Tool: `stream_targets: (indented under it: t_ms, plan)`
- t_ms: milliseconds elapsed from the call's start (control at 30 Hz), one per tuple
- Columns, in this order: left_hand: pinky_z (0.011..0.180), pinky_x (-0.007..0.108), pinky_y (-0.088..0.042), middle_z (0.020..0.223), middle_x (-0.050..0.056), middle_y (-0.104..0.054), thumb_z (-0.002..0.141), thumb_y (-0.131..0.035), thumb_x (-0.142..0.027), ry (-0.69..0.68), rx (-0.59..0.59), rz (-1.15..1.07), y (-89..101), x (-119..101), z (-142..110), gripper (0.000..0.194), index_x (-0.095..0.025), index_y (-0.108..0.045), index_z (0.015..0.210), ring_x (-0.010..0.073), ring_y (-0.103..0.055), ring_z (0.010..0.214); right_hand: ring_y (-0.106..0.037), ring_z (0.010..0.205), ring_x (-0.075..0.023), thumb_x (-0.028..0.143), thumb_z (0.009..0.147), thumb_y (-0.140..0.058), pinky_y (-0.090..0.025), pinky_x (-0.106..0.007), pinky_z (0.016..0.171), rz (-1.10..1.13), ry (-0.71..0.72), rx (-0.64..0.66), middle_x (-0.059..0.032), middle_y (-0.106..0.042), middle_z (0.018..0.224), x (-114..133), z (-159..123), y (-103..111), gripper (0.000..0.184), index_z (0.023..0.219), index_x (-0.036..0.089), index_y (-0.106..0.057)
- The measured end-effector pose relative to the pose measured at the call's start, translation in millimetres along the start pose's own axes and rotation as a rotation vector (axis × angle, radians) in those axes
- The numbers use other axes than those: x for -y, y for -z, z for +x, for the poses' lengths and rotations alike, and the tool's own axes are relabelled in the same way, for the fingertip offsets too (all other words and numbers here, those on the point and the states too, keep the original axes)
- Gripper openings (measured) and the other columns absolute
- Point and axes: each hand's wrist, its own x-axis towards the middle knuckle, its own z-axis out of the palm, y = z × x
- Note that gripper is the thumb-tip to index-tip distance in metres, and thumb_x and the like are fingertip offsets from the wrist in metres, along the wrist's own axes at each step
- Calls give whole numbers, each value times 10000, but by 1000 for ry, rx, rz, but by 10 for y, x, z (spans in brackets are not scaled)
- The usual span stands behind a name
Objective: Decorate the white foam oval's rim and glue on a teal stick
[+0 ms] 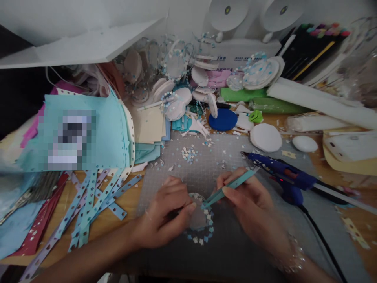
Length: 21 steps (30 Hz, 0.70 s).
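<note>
My left hand [167, 214] is closed around the left edge of a small round white disc [199, 220] lying on the grey cutting mat [206, 165]. Tiny blue and white paper flowers ring the disc's lower right rim. My right hand [250, 200] pinches teal tweezers [228, 188], whose tips touch the disc's top edge near my left thumb. Whether the tips hold a flower is too small to see.
A blue glue gun [282, 177] lies right of my right hand, its black cord [321, 239] trailing toward me. A pile of tiny punched flowers [188, 153] sits farther up the mat. Punched blue paper strips [94, 200] lie left. Several white discs [265, 136], a blue disc [223, 120] and paper clutter fill the back.
</note>
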Motion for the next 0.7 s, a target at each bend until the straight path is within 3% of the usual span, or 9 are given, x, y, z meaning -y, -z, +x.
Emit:
stream_targets:
  t_ms: [300,567,700]
  plan:
    - [648,325,-321,597,-7,-445,882,-401,-119,13,-5,0,3,2,10,248,-180,-387,642,139,-402,620,-560,674,-97,217,830,-640,-502,-227,605,-20,14,-36,13,-567,833,9,14,-14,50,816,230,-593]
    - [649,297,-339,586,-12,-426,916,-411,-174,102,-83,-28,-10,35,13,304,-178,-379,614,133,-409,612,-594,807,-137,283,776,-698,-540,-256,667,20,125,-298,-13,-619,894,16,89,-3,112,816,236,-605]
    - [651,288,-353,574,-10,-444,930,-412,-215,164,-91,-1,-31,64,26,334,-179,-397,598,137,-424,613,-604,893,-153,275,771,-709,-539,-274,716,-56,202,-348,-20,-631,957,-28,114,36,141,835,243,-588]
